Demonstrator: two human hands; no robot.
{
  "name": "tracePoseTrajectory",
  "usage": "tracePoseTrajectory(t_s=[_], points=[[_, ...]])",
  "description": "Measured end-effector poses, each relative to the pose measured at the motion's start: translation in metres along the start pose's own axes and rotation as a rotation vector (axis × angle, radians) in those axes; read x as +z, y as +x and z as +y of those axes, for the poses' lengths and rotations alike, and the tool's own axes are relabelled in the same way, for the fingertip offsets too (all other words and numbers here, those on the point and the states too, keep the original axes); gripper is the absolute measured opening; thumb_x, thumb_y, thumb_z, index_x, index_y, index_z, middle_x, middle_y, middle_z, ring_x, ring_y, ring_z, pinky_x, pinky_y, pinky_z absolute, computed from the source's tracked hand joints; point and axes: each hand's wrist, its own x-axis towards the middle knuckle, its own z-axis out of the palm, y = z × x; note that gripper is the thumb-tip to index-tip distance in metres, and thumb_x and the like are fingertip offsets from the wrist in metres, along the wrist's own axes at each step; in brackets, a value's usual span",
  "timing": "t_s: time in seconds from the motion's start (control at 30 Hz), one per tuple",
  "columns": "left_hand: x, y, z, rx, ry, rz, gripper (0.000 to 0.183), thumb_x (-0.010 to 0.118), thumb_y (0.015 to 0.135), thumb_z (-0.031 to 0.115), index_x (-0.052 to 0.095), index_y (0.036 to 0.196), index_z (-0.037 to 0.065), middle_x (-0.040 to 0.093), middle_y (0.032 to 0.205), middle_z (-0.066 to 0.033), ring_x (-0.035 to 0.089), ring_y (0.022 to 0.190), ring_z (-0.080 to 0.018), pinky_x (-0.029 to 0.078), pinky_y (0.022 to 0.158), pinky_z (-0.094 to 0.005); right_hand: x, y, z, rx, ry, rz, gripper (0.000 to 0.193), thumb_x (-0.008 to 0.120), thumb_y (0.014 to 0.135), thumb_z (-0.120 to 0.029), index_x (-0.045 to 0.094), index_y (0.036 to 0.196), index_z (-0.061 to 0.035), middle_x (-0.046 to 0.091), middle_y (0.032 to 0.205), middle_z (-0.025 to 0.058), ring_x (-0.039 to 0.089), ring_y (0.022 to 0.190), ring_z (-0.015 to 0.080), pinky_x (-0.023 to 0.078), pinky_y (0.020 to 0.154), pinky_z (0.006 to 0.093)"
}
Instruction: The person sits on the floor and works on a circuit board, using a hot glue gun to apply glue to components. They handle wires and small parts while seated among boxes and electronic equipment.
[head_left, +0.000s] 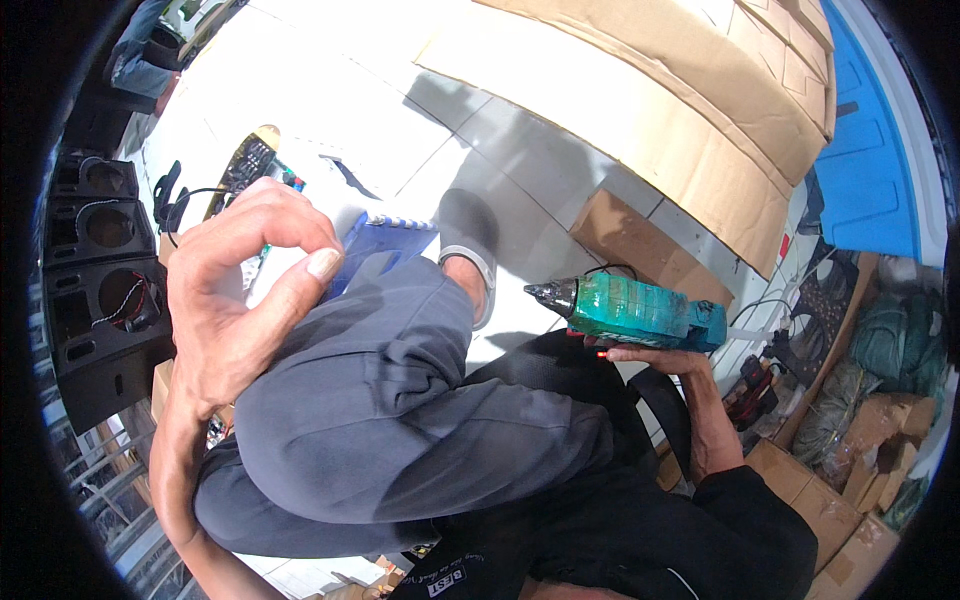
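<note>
My left hand [235,290] is raised over my left knee. Its thumb and index finger are curled together in a pinch, and whatever lies between the tips is too small or hidden to make out. On the right, my right hand [660,358] grips a green hot glue gun [640,310] from below. The gun points left with its black conical nozzle, and a pale stick shows at its rear. A small red light glows beneath its body. Beyond my left hand, a blue object [390,245] lies on the floor beside my foot.
Black speaker boxes [105,290] with round holes and loose wires are stacked at left. Flattened cardboard [640,110] covers the far right, with a blue panel [870,150] behind it. Cardboard boxes [800,485] and bags stand at right. Another person's leg [140,60] shows far left.
</note>
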Motion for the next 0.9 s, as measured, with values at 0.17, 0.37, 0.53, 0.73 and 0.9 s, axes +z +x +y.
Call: tracePoseTrajectory(t_s=[0.17, 0.37, 0.53, 0.73, 0.9], points=[[-0.001, -0.002, 0.001, -0.007, 0.011, -0.001, 0.003, 0.071, 0.079, 0.001, 0.068, 0.081, -0.001, 0.069, 0.081, -0.0084, 0.064, 0.080, -0.0188, 0.048, 0.080, -0.0341, 0.001, -0.002, -0.003, -0.018, -0.174, 0.004, 0.043, 0.081, 0.085, -0.016, 0.067, 0.125, -0.0122, 0.074, 0.116, 0.0042, 0.069, 0.110, 0.0172, 0.055, 0.098, 0.0372], [0.001, -0.002, 0.003, -0.024, 0.005, 0.012, 0.003, 0.069, 0.078, -0.002, 0.067, 0.080, -0.001, 0.068, 0.080, -0.0085, 0.062, 0.079, -0.0189, 0.047, 0.080, -0.0338, 0.004, 0.003, 0.010, -0.066, -0.026, 0.082, 0.047, 0.083, 0.080, -0.048, 0.072, 0.110, -0.0136, 0.072, 0.102, 0.0029, 0.068, 0.096, 0.0169, 0.057, 0.085, 0.0388], [0.005, 0.002, -0.001, -0.014, -0.032, 0.019, 0.003, 0.067, 0.077, -0.004, 0.066, 0.080, -0.003, 0.067, 0.079, -0.0092, 0.062, 0.078, -0.0198, 0.046, 0.079, -0.0338, 0.005, 0.006, 0.013, -0.146, -0.138, 0.148, 0.044, 0.080, 0.083, -0.049, 0.072, 0.110, -0.0158, 0.073, 0.102, 0.0003, 0.068, 0.090, 0.0166, 0.055, 0.081, 0.0362], [0.004, -0.004, 0.005, -0.075, -0.021, 0.044, 0.005, 0.068, 0.079, 0.002, 0.067, 0.080, -0.002, 0.068, 0.081, -0.0091, 0.060, 0.080, -0.0198, 0.045, 0.080, -0.0356, 0.001, 0.010, 0.016, -0.095, -0.170, 0.073, 0.036, 0.077, 0.089, -0.022, 0.069, 0.122, -0.0107, 0.073, 0.113, 0.0028, 0.068, 0.104, 0.0154, 0.056, 0.092, 0.0322], [0.006, -0.001, 0.003, -0.056, -0.018, 0.027, 0.004, 0.067, 0.079, 0.002, 0.068, 0.081, -0.002, 0.068, 0.081, -0.0091, 0.061, 0.080, -0.0196, 0.045, 0.080, -0.0356, 0.001, 0.006, 0.005, -0.069, -0.053, 0.065, 0.035, 0.076, 0.091, -0.020, 0.068, 0.124, -0.0092, 0.073, 0.113, 0.0036, 0.068, 0.103, 0.0138, 0.057, 0.091, 0.0321]])
